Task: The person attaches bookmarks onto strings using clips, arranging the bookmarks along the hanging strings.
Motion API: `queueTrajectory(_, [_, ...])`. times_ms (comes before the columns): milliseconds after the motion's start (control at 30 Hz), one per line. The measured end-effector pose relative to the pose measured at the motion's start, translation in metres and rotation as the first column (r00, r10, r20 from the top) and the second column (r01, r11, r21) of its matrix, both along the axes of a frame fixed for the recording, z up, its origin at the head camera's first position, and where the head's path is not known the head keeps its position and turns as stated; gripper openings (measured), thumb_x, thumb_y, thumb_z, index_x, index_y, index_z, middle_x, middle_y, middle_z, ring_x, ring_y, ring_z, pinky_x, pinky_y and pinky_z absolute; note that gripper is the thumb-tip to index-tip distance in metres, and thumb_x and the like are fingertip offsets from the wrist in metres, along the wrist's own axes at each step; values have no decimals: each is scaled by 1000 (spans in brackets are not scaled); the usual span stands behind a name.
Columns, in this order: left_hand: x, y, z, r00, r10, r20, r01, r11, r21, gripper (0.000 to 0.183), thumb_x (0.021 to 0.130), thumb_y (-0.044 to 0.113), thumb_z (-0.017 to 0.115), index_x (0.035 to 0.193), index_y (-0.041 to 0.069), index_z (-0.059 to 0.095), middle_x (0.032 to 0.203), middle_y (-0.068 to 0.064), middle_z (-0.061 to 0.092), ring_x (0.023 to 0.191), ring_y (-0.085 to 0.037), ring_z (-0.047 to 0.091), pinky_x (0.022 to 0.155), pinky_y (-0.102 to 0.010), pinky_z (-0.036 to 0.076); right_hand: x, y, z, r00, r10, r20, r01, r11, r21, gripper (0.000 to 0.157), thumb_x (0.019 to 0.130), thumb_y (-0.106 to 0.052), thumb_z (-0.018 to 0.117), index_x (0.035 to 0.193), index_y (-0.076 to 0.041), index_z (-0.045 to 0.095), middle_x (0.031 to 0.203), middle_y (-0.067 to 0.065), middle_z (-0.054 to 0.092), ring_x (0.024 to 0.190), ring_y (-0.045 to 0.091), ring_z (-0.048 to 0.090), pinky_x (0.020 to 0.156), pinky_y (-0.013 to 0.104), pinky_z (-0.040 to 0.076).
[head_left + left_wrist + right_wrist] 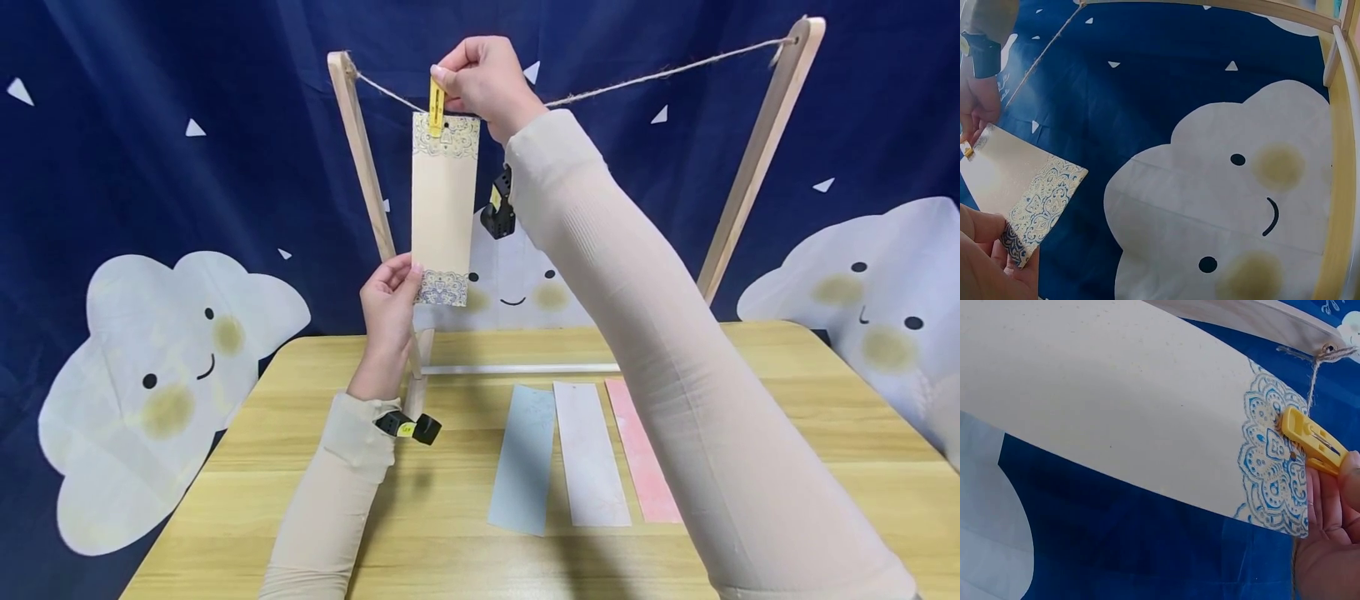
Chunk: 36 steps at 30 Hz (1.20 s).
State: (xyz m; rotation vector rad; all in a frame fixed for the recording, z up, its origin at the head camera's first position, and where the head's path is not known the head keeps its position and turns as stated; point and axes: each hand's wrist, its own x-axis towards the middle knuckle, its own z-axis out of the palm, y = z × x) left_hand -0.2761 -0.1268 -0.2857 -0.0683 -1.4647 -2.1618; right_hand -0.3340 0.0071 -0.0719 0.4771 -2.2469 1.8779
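A cream bookmark-like card (444, 208) with blue lace patterns at both ends hangs upright at the twine (645, 82). My right hand (487, 83) pinches a yellow clothespin (437, 108) at the card's top edge; in the right wrist view the clothespin (1313, 439) lies over the patterned end, beside a small punched hole. Lower down, my left hand (392, 296) holds the card's bottom left edge between thumb and fingers. The left wrist view shows that thumb on the patterned end of the card (1044, 200).
A wooden frame with a left post (363, 158) and right post (761, 158) carries the twine. On the table (247, 500) lie a blue-grey card (523, 458), a white card (592, 454) and a pink card (643, 450), partly behind my right sleeve. A dark blue cloud-printed curtain hangs behind.
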Motion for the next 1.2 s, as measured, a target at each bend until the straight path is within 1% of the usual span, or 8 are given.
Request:
queueTrajectory(167, [-1,1,-1,1000,3,4,-3,1000,12,14,85,-7,62,95,2,64,77,4,64,73,-5,59,69,-15,49,-3,1,2,998,6,67,-6,1000,-3,11,90,-14,59,81,-7,61,88,2,56,78,12,54,79,20,50])
queueTrajectory(400, [-1,1,0,1000,-5,9,4,1000,5,14,85,-7,63,97,1,65,83,-2,65,74,-6,59,69,-16,49,-5,4,7,989,20,144,-20,1000,-4,12,91,-17,59,85,-7,62,91,2,56,76,13,52,79,19,52])
queueTrajectory(533, [-1,1,0,1000,-8,9,8,1000,9,14,85,-7,63,97,0,64,79,2,64,73,-6,59,69,-15,49,-4,5,8,983,44,178,-42,999,-15,14,91,-17,60,88,-4,64,93,3,56,77,14,53,78,18,52])
queueTrajectory(700, [-1,1,-1,1000,-10,16,10,1000,-4,13,86,-6,62,98,-1,64,76,6,63,74,-5,59,69,-15,49,-3,8,8,976,73,206,-70,997,-23,16,89,-16,61,98,-3,64,98,5,57,77,14,55,77,18,52])
queueTrajectory(767, [-1,1,-2,1000,-9,18,9,1000,-10,13,86,-6,63,98,-2,64,77,6,63,74,-5,59,69,-15,49,-3,10,7,971,89,222,-82,996,-40,18,88,-15,62,100,-2,63,98,7,58,74,14,57,75,18,52])
queueTrajectory(900, [-2,1,-3,1000,-12,27,13,1000,-23,13,86,-5,62,98,-2,64,78,6,63,74,-5,59,69,-15,49,-3,13,7,953,134,273,-109,988,-107,20,85,-13,66,100,-1,65,96,10,61,67,15,60,71,19,52])
queueTrajectory(1067, [-2,1,-5,999,-7,42,8,1000,-29,14,87,-4,62,101,-2,63,79,5,62,76,-5,58,69,-15,48,-4,16,6,937,147,318,-103,983,-149,26,80,-13,72,102,0,69,97,10,64,72,16,63,73,19,52])
queueTrajectory(1200, [-1,1,-5,999,-10,51,12,999,-30,15,88,-2,62,103,-3,63,79,6,63,76,-5,58,70,-15,48,-5,18,7,931,148,334,-82,975,-205,24,80,-9,72,102,1,70,99,9,66,77,16,64,76,20,53])
